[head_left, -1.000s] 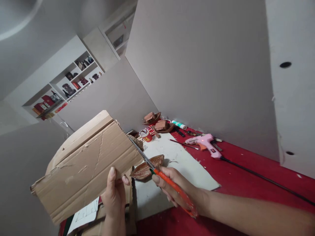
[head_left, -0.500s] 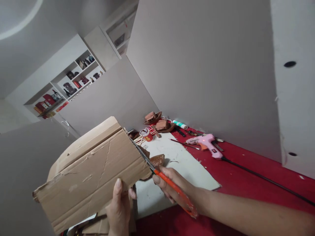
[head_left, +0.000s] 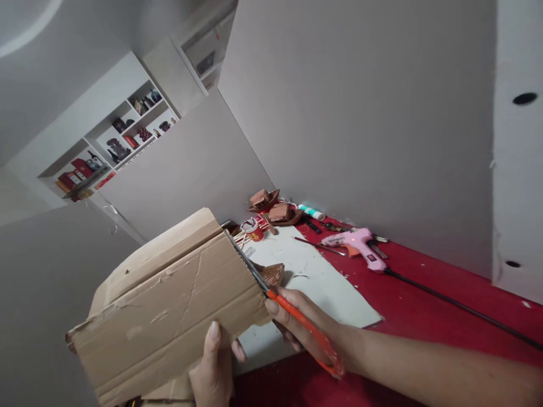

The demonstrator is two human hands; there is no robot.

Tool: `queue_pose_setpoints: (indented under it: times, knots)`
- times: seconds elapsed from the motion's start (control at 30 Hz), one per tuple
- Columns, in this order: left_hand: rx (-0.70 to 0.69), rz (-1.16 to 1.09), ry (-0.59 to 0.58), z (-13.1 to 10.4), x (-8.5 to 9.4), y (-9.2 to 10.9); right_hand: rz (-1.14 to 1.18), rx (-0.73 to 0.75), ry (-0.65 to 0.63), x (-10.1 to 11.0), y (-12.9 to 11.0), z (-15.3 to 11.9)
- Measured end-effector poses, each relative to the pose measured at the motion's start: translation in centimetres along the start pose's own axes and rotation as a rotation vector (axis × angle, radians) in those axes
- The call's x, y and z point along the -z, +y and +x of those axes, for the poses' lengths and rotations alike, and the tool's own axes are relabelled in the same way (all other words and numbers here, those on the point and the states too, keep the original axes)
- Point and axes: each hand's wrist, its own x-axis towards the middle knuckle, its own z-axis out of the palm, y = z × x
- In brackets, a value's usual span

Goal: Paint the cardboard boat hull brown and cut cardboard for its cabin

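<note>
Cardboard (head_left: 173,322), 1, left hand (head_left: 213,363) — scissors (head_left: 294,312), 1, right hand (head_left: 326,323)

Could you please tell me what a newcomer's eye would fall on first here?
Probably the large cardboard piece in the left hand, with orange-handled scissors in the right hand at its edge. Next, the pink glue gun lying on the red tabletop.

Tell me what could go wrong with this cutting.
The scissors could veer, since the left hand grips the cardboard only near its lower edge. The cardboard might knock the brown boat-shaped piece behind it. The pink glue gun shows what looks like a lit spot, so it may be hot.
</note>
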Motion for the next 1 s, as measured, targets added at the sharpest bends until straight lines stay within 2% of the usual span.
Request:
queue_pose_setpoints:
  times: [0.13,0.27,0.43,0.67,0.73,0.87,1.0]
  knots:
    - [-0.004,-0.07,-0.056,0.0,-0.6,0.5,0.023,-0.076,0.018,-0.5,0.4,-0.1]
    - [-0.003,-0.133,-0.042,-0.2,-1.1,0.7,0.014,-0.054,0.007,-0.3,-0.2,-0.2]
    - [0.079,-0.079,-0.1,-0.3,-0.2,0.1,0.026,-0.019,0.052,-0.1,-1.4,-0.5]
    - [0.117,-0.047,-0.163,0.2,0.7,-0.1,0.088,-0.102,0.054,-0.7,-0.3,-0.6]
    - [0.098,-0.069,-0.142,0.3,0.7,0.2,0.068,-0.1,0.052,-0.7,-0.3,-0.6]
    - [-0.013,-0.137,-0.003,0.8,0.3,1.4,0.018,-0.096,0.035,-0.6,-0.8,-0.6]
    - [-0.105,-0.238,0.064,1.9,0.1,2.7,-0.068,0.007,-0.022,-0.3,-0.2,-0.8]
